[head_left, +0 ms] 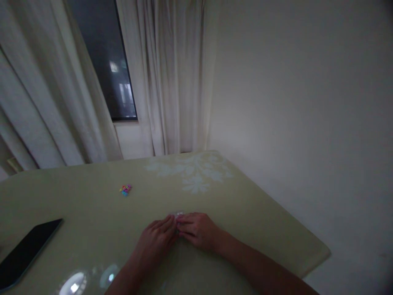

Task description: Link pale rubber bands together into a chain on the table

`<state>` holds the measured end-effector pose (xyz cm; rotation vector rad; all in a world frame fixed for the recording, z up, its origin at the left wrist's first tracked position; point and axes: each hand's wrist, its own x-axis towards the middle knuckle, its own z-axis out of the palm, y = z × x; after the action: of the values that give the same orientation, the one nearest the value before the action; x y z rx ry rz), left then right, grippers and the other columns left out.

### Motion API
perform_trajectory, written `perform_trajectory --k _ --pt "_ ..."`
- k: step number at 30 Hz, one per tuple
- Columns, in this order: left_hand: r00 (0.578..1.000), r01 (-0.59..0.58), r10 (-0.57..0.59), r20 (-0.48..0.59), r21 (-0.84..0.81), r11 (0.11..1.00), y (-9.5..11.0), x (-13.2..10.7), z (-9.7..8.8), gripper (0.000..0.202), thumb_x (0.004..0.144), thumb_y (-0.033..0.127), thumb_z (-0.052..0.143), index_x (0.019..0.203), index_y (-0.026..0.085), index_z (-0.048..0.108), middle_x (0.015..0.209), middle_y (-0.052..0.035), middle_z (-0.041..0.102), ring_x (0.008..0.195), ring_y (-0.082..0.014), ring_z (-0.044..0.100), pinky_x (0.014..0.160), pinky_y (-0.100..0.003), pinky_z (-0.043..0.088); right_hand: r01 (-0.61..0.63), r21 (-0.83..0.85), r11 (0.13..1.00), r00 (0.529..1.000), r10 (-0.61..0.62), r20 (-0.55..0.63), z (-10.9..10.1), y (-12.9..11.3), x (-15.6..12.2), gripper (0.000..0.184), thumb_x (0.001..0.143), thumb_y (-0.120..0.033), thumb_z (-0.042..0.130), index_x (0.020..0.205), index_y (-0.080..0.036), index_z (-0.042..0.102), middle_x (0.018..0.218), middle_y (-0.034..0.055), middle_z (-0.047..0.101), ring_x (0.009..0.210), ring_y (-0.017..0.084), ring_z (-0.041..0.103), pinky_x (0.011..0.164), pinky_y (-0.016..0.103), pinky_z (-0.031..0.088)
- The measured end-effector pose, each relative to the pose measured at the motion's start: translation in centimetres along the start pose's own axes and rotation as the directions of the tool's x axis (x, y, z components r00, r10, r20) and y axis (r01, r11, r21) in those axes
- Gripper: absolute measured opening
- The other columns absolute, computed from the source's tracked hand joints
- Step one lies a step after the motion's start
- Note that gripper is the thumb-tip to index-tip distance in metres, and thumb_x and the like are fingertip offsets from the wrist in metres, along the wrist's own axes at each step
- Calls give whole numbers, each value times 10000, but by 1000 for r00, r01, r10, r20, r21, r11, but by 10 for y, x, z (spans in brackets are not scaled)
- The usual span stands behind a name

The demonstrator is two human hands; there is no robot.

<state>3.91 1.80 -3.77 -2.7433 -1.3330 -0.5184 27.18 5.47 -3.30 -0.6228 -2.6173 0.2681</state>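
Observation:
Both hands rest together on a pale green table (pixel 92 205), fingertips meeting. My left hand (pixel 155 241) and my right hand (pixel 199 230) have their fingers pinched onto a small pale object (pixel 178 214) that shows just beyond the fingertips. The object is too small and dim to name. A tiny cluster of multicoloured pieces (pixel 125 189) lies on the table farther away to the left, apart from both hands.
A dark phone or tablet (pixel 26 252) lies flat at the near left. White curtains (pixel 166 78) and a dark window (pixel 104 57) stand behind the table. A plain wall (pixel 307 102) runs along the table's right edge. A white floral pattern (pixel 193 172) marks the far corner.

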Motion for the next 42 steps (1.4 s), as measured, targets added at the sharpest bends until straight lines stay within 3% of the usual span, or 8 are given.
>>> perform_trajectory --k 9,15,20,25,29,31,36,42 --pt "990 29 -26 -140 18 999 -21 -5 11 542 971 202 545 1506 287 538 1509 -79 612 1304 -262 660 1065 -413 582 -212 -66 975 974 205 -94 -6 40 3 374 993 -168 565 1331 -253 701 1377 67 698 1279 240 654 1105 412 483" --pt "985 34 -34 -172 0 999 -28 -6 11 386 981 202 518 1318 282 690 1342 -92 737 1142 -278 740 971 -429 617 -625 -100 774 769 588 -250 -50 114 -26 399 936 -43 513 1224 -176 754 1294 156 731 1188 305 702 1079 501 494" --pt "997 -28 24 -75 -49 998 -19 -1 8 267 997 209 528 861 251 754 823 -31 800 780 -211 768 798 -327 608 -690 10 724 677 650 -346 -66 132 -38 448 889 -24 528 1267 -164 726 1399 165 666 1331 284 612 1172 496 420" --pt "993 -40 39 -107 -7 999 -9 -6 9 355 943 40 486 1098 249 727 845 -12 806 754 -170 757 770 -254 583 -444 176 879 791 477 -383 -46 61 -6 313 1018 -330 544 1235 -209 735 1276 135 724 1223 257 654 1133 481 456" --pt "978 -187 187 -89 9 982 2 -9 16 434 901 59 573 1245 303 679 1115 -43 791 942 -210 758 814 -270 597 -28 313 949 992 65 -108 -12 -15 12 699 887 -549 733 1486 -239 551 1382 104 664 1254 246 623 1103 370 474" --pt "962 -261 261 -84 9 965 9 -9 18 348 919 94 576 1177 291 702 1083 -49 791 950 -231 751 816 -289 601 20 259 966 999 -7 -49 2 -30 14 825 837 -497 777 1546 -208 469 1411 134 626 1229 246 626 1044 326 508" --pt "984 -178 178 -12 -138 974 26 -6 15 337 983 88 463 1170 251 692 1044 -45 786 901 -220 749 824 -299 585 18 43 999 997 -21 76 16 -12 11 336 982 -244 563 1299 -166 645 1152 87 755 1021 198 699 898 274 532" --pt "980 -198 197 -24 -191 961 28 -3 15 349 1015 83 433 1165 246 703 1012 -49 794 898 -205 762 797 -265 575 -32 43 999 994 27 103 15 -7 6 294 963 -232 550 1238 -193 645 1126 44 774 993 179 731 794 235 511"
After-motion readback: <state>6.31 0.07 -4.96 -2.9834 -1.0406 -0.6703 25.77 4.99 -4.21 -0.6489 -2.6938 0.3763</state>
